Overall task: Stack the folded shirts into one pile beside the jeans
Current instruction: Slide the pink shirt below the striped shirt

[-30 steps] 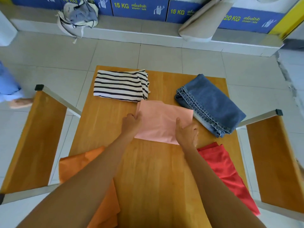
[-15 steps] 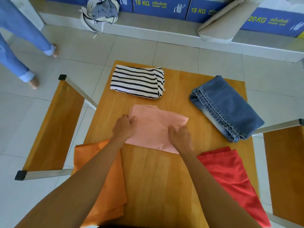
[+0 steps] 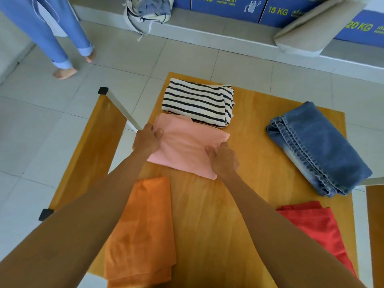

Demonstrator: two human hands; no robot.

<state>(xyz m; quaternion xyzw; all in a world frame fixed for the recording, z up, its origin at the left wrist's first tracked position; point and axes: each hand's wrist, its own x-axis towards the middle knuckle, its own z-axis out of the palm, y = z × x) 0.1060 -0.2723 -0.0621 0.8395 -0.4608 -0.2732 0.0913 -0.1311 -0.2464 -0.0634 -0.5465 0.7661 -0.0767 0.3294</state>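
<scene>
A folded pink shirt (image 3: 185,144) lies mid-table, its far edge touching a folded black-and-white striped shirt (image 3: 197,101). My left hand (image 3: 146,140) pinches the pink shirt's left edge. My right hand (image 3: 223,161) grips its right near corner. Folded blue jeans (image 3: 318,148) lie at the right side of the wooden table (image 3: 245,194). An orange folded shirt (image 3: 143,231) sits at the near left, partly under my left forearm. A red one (image 3: 313,225) sits at the near right.
Wooden benches with metal frames flank the table, the left bench (image 3: 91,150) and the right bench (image 3: 375,225). A person in blue trousers (image 3: 60,36) stands barefoot at the far left. A bag (image 3: 148,11) and blue washer panels line the back ledge.
The pink shirt has slid left and away from the jeans, up against the striped shirt, with both hands on it. The person in blue has walked further into view.
</scene>
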